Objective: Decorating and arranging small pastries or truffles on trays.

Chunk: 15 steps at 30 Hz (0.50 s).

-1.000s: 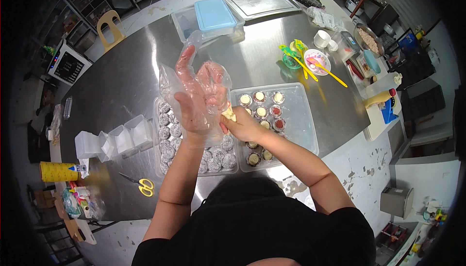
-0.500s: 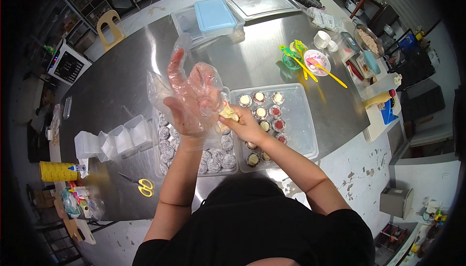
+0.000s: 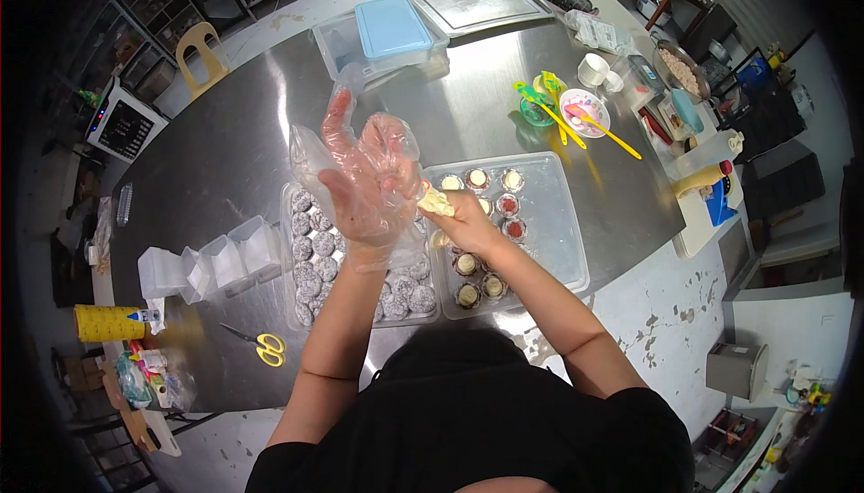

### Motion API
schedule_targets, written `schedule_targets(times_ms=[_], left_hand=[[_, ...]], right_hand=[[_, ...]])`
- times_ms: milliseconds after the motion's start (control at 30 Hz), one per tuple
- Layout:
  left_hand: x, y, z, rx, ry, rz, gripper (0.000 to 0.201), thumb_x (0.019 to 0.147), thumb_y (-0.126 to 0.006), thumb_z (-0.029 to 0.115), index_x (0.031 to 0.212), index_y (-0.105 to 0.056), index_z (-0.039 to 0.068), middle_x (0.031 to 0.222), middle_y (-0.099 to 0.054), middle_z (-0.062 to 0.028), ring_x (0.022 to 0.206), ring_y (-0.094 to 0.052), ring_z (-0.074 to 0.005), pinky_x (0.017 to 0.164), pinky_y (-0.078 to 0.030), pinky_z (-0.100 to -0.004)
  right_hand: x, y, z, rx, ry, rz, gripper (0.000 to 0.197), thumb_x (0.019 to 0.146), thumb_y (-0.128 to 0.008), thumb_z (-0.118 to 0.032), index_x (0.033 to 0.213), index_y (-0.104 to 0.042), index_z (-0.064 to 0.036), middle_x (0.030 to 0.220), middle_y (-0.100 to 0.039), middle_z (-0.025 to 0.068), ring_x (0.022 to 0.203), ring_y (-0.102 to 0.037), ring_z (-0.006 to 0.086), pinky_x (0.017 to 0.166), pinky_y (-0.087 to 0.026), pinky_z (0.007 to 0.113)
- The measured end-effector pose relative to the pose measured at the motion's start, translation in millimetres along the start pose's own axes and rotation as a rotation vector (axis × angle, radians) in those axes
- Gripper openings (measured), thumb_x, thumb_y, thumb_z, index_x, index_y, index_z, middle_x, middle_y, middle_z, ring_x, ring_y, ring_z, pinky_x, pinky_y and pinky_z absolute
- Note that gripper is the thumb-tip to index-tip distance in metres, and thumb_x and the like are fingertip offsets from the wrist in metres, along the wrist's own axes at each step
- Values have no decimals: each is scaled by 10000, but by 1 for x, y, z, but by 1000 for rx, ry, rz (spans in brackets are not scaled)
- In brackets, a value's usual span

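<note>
My left hand (image 3: 364,173), in a loose clear plastic glove, is raised palm up, thumb and index finger stretched apart and the other fingers partly curled. Beside its curled fingers, my bare right hand (image 3: 470,223) grips a crumpled pale-yellow piping bag (image 3: 437,201), its narrow end toward the glove. I cannot tell whether they touch. Beneath my left hand is a clear tray of powdered crinkle cookies (image 3: 306,277). Under my right hand, a second plastic tray (image 3: 562,250) holds chocolate-coloured rounds (image 3: 466,265), some topped pale, others red. My right hand and forearm hide part of them.
Left on the steel table are white paper-lined boxes (image 3: 220,259) and yellow-handled scissors (image 3: 270,349). Bowls (image 3: 585,115) with yellow-handled spatulas stand at the right. A blue-lidded container (image 3: 393,29) and metal baking tray (image 3: 481,5) sit at the far edge.
Both hands have shifted slightly to the right, with the piping bag still in my right hand. More cookies show left of my gloved hand.
</note>
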State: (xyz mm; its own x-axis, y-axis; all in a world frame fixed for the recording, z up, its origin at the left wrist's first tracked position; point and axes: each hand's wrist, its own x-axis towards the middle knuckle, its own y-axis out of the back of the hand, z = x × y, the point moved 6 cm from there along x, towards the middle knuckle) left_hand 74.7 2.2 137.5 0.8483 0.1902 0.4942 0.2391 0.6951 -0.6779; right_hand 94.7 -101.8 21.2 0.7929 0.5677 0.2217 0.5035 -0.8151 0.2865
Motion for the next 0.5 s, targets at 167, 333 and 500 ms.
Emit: schedule_targets(times_ms=[167, 333, 500], left_hand=[[8, -1, 5, 21, -19, 7, 825, 745, -494, 631, 1345, -184, 157, 978, -503, -85, 550, -439, -50, 426, -377, -181], [6, -8, -4, -9, -1, -29, 825, 741, -495, 634, 1344, -186, 164, 957, -491, -79, 550, -429, -42, 429, -377, -175], [7, -17, -5, 20, 13, -40, 830, 736, -506, 632, 1341, -189, 162, 955, -488, -80, 548, -417, -42, 432, -374, -178]], right_hand=[[-2, 4, 26, 389, -171, -156, 145, 853, -544, -123, 833, -623, -3, 800, -629, 32, 767, -561, 87, 696, -440, 249], [1, 3, 18, 278, -121, -164, 156, 849, -515, -71, 931, -606, 24, 748, -634, 62, 825, -596, 116, 713, -465, 247], [-2, 8, 21, 298, -269, -163, 162, 826, -439, 21, 926, -566, 26, 691, -603, 58, 726, -590, 112, 695, -473, 259]])
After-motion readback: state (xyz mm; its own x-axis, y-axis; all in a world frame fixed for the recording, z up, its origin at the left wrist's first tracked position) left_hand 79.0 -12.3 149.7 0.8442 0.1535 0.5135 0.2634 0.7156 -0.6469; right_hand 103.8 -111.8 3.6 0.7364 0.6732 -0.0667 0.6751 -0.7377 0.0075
